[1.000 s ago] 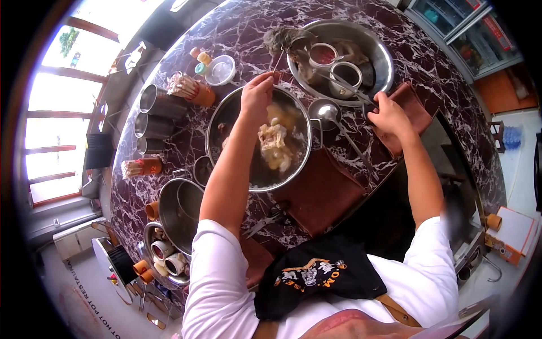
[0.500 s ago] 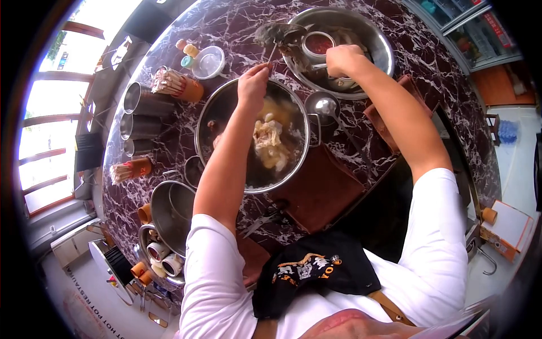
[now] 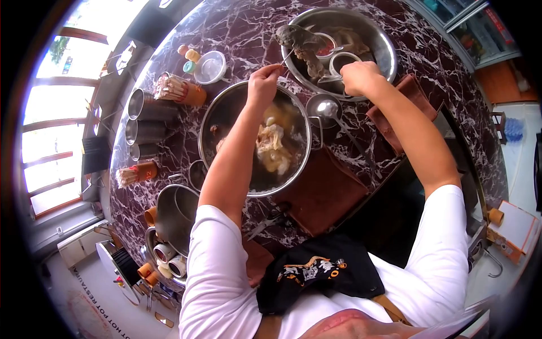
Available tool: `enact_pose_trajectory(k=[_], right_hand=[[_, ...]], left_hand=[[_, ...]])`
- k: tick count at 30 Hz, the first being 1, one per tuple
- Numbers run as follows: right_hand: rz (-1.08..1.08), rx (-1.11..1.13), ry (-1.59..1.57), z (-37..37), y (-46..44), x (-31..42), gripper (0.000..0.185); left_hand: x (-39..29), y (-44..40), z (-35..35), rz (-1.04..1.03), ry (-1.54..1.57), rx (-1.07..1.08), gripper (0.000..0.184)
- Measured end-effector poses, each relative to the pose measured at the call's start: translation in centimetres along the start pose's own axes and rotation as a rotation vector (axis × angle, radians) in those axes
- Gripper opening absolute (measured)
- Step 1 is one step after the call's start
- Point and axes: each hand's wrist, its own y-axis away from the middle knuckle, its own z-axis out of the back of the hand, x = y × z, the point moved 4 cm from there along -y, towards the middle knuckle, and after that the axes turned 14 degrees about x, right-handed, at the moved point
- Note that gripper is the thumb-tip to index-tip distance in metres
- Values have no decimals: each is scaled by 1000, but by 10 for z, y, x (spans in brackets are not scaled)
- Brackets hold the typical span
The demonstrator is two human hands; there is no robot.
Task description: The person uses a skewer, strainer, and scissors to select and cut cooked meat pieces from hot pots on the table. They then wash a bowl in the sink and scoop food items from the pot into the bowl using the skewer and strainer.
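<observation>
My left hand is closed in a pinch on a thin metal skewer-like rod. The rod leads up to a dark grey, shaggy piece of meat, whose lower end hangs over the near rim of a wide steel basin. My right hand is a fist at the basin's near side, seemingly around a small metal cup; the fingers hide the grip. Behind the cup sits a bowl with red contents. Below my left hand a steel pot holds broth and pale pieces.
A ladle lies right of the pot. Brown cloths and scissors are near my body. At left stand metal cups, holders of sticks, a plastic tub and another pot.
The grey meat has shifted right, over the basin's edge. My right hand has drawn back toward me and to the right, and the metal cup now shows apart from the red-filled bowl.
</observation>
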Motion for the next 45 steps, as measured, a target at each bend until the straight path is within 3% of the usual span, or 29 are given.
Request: enact_pose_trajectory(k=[2,3,5,6,9,15,21,23,25,30,33,37,41,45], right_hand=[[23,-29,-29,-7,-2,-2,23],[23,-26,-32,-10,-3,-3,23],[10,-32,-70,-13,-1,-4,22],[12,-34,-71,-15,-1,-4,22],[13,-57,-82,-15,8,-6,23],[31,-38,-310,-2,50,-26,34],[-10,-132,-466,-25,12,-21,43],[-1,-177,-476,-42,-9,-9,39],[-17,-155,-438,-52,-19,5,31],[11,-156,-436,-58,-27,17,31],[-22,-119,-408,-26,-10,9,32],[-20,-265,-471,-11,0,8,32],[-10,-212,-476,-45,-51,22,37],[4,-226,-427,-49,-70,38,37]], left_hand=[[10,-7,9,49,-303,17,22],[-1,-5,7,51,-304,20,22],[-34,0,3,347,-988,90,23],[-29,-5,3,469,-1065,192,23],[-36,-6,-2,370,-1120,115,22],[-33,2,-12,413,-1175,184,27],[-25,-25,-22,372,-1352,244,26],[-18,-26,-23,402,-1296,213,25],[-18,-24,-29,390,-1291,320,25],[-52,-2,-4,509,-1338,307,21],[-77,37,25,331,-1293,174,23],[-99,137,68,77,-990,-134,21],[-111,267,89,230,-622,-371,20],[-78,419,107,412,-489,-598,19]])
